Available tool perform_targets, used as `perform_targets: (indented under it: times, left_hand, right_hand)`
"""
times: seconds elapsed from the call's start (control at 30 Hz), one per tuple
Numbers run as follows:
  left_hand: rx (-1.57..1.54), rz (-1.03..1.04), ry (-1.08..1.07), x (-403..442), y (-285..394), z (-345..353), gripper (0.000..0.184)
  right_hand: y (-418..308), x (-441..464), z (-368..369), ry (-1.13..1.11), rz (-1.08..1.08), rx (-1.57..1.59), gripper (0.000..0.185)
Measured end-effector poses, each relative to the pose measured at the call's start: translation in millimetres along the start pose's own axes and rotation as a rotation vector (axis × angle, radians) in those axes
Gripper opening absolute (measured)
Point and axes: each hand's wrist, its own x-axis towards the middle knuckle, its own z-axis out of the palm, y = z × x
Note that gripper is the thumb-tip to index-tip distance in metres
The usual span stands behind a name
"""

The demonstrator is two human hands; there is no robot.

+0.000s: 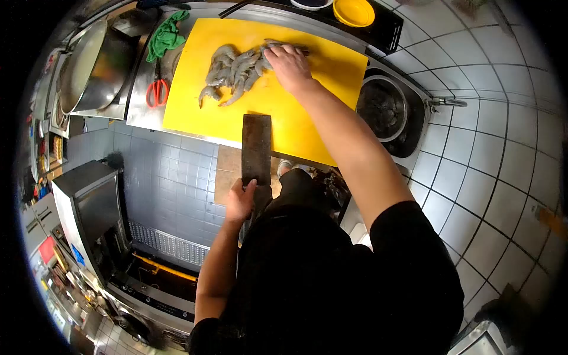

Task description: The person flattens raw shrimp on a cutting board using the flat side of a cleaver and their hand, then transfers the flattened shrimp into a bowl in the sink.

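Note:
My left hand (241, 200) is closed around a wide, dark cleaver (256, 142), whose blade tip reaches over the near edge of the yellow cutting board (195, 118). Grey raw shrimp (239, 68) lie in a pile on the far part of the board. At the right end of that pile, my right hand (290, 66) rests palm down on some shrimp, with its fingers partly bent over them. What lies under the palm is hidden.
Red-handled scissors (157, 93) and a green cloth (167, 36) lie left of the board. A large metal pot (97, 68) stands farther left. On the right, a sink (417, 133) holds a round metal bowl (404, 109). A yellow bowl (354, 12) sits behind.

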Motion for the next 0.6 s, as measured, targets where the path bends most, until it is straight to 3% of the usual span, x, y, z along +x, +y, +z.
perform_targets:
  times: [0.07,0.17,0.3,0.37,0.47,0.57,0.6]
  left_hand:
    - [-0.025,-0.033,-0.011,-3,-2,4,0.038]
    - [-0.003,-0.054,-0.035,-7,3,4,0.039]
    - [-0.067,0.122,0.031,8,-66,29,0.041]
    - [-0.026,0.098,0.010,3,-32,9,0.041]
    - [-0.014,0.006,-0.042,10,-25,-1,0.042]
    - [-0.051,0.010,-0.069,19,-30,-9,0.041]
    - [-0.062,0.031,-0.068,24,-39,-7,0.040]
  right_hand:
    - [-1,9,-5,-0.160,0.003,-0.044,0.041]
    - [4,10,-3,-0.223,0.010,-0.089,0.037]
    - [10,-12,-7,0.043,0.221,0.119,0.030]
    - [5,-34,-31,0.159,0.397,0.226,0.026]
    - [12,-76,-52,-0.125,0.545,0.596,0.023]
    - [20,-118,-21,-0.420,0.545,0.795,0.025]
    - [14,-125,-22,-0.427,0.516,0.696,0.027]
